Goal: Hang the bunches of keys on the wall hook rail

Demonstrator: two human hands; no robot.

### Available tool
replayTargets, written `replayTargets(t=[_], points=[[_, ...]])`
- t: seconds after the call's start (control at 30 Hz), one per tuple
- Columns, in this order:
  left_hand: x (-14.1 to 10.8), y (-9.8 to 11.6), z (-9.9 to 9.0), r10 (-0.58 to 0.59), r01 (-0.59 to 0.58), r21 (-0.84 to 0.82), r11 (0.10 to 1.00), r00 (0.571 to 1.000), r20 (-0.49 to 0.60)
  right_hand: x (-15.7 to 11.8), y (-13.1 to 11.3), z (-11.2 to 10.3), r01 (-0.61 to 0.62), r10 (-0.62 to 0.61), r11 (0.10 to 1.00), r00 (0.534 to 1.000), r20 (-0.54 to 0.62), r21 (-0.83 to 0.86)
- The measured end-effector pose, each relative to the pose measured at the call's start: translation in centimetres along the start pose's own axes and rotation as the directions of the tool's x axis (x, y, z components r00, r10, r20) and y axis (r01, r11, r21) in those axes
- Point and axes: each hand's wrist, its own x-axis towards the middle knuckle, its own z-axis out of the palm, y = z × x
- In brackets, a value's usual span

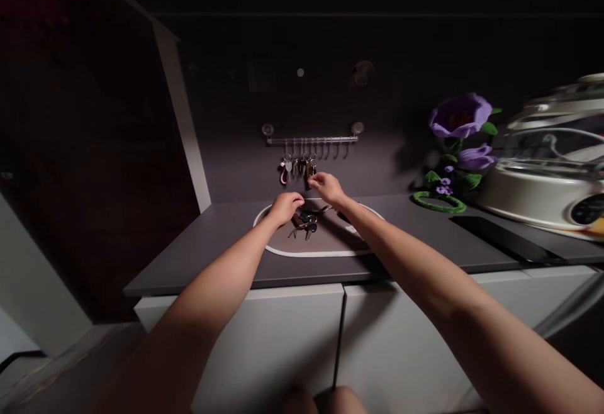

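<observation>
A clear rail with hooks (314, 141) is fixed to the dark wall, and several bunches of keys (296, 166) hang from its left and middle hooks. My right hand (326, 187) is raised at the rightmost hanging keys, its fingers pinched at their lower end; what they hold is too small to make out. Lower and to the left, my left hand (286, 207) hovers over the oval mat (302, 253) with fingers curled together, their contents hidden. Loose keys (310, 230) lie on the mat just below and right of my left hand.
Purple felt flowers (460, 118) with a green ring base (438, 202) stand on the counter (189, 263) to the right. Beyond them is a white appliance (538, 194) with a clear upper part. A flat black object (504, 238) lies in front of it.
</observation>
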Motion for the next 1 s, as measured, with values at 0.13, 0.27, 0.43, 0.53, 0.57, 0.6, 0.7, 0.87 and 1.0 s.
replayTargets(t=[0.13, 0.27, 0.43, 0.53, 0.57, 0.6, 0.7, 0.87, 1.0], points=[[-0.1, 0.0, 0.2, 0.005, -0.005, 0.008, 1.000, 1.000, 0.009, -2.1, 0.5, 0.2, 0.151, -0.127, 0.976, 0.980, 0.154, -0.156], [0.0, -0.2, 0.5, -0.019, 0.019, -0.003, 1.000, 1.000, 0.002, -2.8, 1.8, 0.4, 0.301, -0.223, 0.911, 0.934, 0.278, -0.282], [-0.1, -0.1, 0.6, -0.083, 0.082, -0.032, 0.996, 0.996, -0.025, -2.8, 2.8, 0.6, 0.341, -0.203, 0.863, 0.910, 0.361, -0.373], [-0.1, -0.1, 0.7, -0.129, 0.128, -0.071, 0.989, 0.991, -0.018, -2.9, 2.7, 0.6, 0.317, -0.158, 0.853, 0.914, 0.374, -0.414], [-0.1, -0.2, 0.8, -0.141, 0.139, -0.084, 0.987, 0.990, -0.014, -2.9, 2.6, 0.6, 0.312, -0.147, 0.851, 0.913, 0.380, -0.422], [0.0, -0.3, 0.9, -0.150, 0.148, -0.096, 0.984, 0.989, -0.013, -3.0, 2.5, 0.6, 0.310, -0.138, 0.850, 0.912, 0.387, -0.427], [0.1, -0.7, 1.3, -0.163, 0.160, -0.128, 0.979, 0.987, -0.007, -3.0, 2.4, 0.7, 0.311, -0.130, 0.857, 0.902, 0.411, -0.411], [0.1, -0.6, 1.2, -0.177, 0.176, -0.148, 0.973, 0.984, 0.000, -2.6, 2.7, 1.2, 0.283, -0.139, 0.902, 0.905, 0.402, -0.326], [-0.1, -0.2, 0.9, -0.182, 0.181, -0.137, 0.974, 0.983, 0.006, -2.5, 3.0, 1.6, 0.280, -0.161, 0.919, 0.909, 0.386, -0.277]])
